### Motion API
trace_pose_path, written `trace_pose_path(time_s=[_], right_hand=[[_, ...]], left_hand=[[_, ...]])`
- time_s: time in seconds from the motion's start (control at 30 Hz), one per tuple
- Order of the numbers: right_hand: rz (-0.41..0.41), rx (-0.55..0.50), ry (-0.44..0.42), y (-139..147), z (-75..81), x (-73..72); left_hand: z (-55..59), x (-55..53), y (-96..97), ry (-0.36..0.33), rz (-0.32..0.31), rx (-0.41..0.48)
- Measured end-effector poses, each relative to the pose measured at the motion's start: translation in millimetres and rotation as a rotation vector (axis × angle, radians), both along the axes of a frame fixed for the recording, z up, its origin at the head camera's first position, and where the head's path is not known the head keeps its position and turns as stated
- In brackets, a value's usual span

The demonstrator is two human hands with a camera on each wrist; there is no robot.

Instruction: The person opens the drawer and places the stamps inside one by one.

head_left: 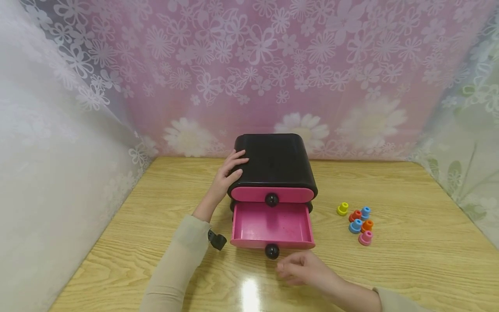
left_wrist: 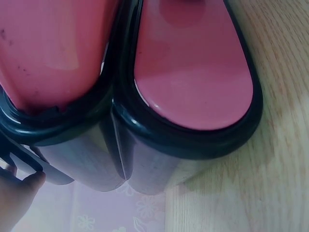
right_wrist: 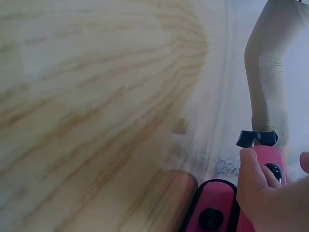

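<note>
A black cabinet [head_left: 274, 158] with pink drawers stands on the table. Its top drawer front [head_left: 249, 194] is closed, while the drawer below [head_left: 241, 225] is pulled out and holds nothing. Another closed drawer front [left_wrist: 198, 72] shows beneath in the left wrist view. My left hand [head_left: 230, 171] rests on the cabinet's upper left side, its fingers spread over the top edge. Just in front of the pulled-out drawer's black knob [head_left: 272, 251] is my right hand [head_left: 308, 271], its fingers loosely bent with nothing between them.
To the right of the cabinet, several small stepped plastic pegs lie grouped, among them a yellow peg [head_left: 342, 209], a red peg [head_left: 355, 216] and a pink peg [head_left: 365, 238]. Flowered curtains [head_left: 253, 65] border the wooden table [head_left: 409, 208] behind and at both sides.
</note>
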State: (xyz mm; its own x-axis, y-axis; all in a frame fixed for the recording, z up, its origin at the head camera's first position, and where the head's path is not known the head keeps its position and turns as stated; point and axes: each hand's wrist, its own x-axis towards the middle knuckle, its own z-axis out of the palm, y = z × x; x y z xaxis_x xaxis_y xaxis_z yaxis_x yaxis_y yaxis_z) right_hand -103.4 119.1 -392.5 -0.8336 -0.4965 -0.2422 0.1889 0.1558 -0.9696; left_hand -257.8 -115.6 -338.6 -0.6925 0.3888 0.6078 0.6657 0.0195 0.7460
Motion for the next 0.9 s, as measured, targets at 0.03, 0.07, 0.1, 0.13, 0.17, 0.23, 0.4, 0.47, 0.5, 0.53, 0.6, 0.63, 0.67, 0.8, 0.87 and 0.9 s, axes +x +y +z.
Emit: trace_pose_path(time_s=[0.03, 0.07, 0.1, 0.13, 0.17, 0.23, 0.4, 0.47, 0.5, 0.53, 0.6, 0.63, 0.67, 0.8, 0.87, 0.9], right_hand=[[0.003, 0.005, 0.009, 0.6, 1.0, 0.3], [0.005, 0.012, 0.019, 1.4, 2.2, 0.7], [0.007, 0.026, 0.027, 2.2, 3.6, 0.9], [0.009, 0.038, 0.037, 3.3, 5.1, 0.9], [0.011, 0.046, 0.053, 4.5, 6.8, 0.7], [0.008, 0.056, 0.082, 6.9, 11.0, 0.3], [-0.020, 0.078, 0.166, 12.2, 23.7, -2.2], [-0.040, 0.096, 0.203, 13.5, 29.5, -3.3], [-0.050, 0.110, 0.228, 14.6, 32.2, -4.2], [-0.063, 0.123, 0.248, 15.9, 35.3, -5.1], [-0.105, 0.158, 0.293, 19.1, 41.0, -7.3], [-0.125, 0.171, 0.320, 21.1, 43.3, -8.5], [-0.150, 0.187, 0.339, 23.1, 45.7, -9.6], [-0.231, 0.229, 0.416, 31.0, 51.5, -13.0], [-0.253, 0.246, 0.463, 34.4, 53.0, -14.3], [-0.261, 0.261, 0.488, 36.0, 53.6, -14.9]], left_hand=[[0.0, 0.1, 0.0, 0.001, 0.000, -0.001], [0.3, 0.4, 0.1, 0.004, -0.002, -0.001], [0.5, 0.8, 0.2, 0.003, -0.003, 0.000], [0.7, 1.1, 0.2, 0.005, -0.004, 0.000], [1.0, 1.4, 0.3, 0.007, -0.004, 0.001], [1.5, 2.2, 0.5, 0.008, -0.006, 0.002], [2.2, 3.1, 0.8, 0.004, -0.007, 0.004], [2.1, 3.4, 0.3, 0.001, -0.008, 0.005], [2.1, 3.5, 0.1, 0.001, -0.009, 0.006], [2.0, 3.5, -0.3, 0.000, -0.010, 0.007], [1.8, 3.5, -0.6, 0.000, -0.012, 0.008], [1.7, 3.5, -0.9, -0.002, -0.014, 0.009], [1.2, 3.0, -1.1, -0.002, -0.016, 0.009], [-8.5, -5.4, -3.6, 0.001, -0.025, 0.017], [-16.1, -12.2, -5.5, 0.003, -0.021, 0.018], [-19.3, -14.9, -6.3, 0.004, -0.020, 0.018]])
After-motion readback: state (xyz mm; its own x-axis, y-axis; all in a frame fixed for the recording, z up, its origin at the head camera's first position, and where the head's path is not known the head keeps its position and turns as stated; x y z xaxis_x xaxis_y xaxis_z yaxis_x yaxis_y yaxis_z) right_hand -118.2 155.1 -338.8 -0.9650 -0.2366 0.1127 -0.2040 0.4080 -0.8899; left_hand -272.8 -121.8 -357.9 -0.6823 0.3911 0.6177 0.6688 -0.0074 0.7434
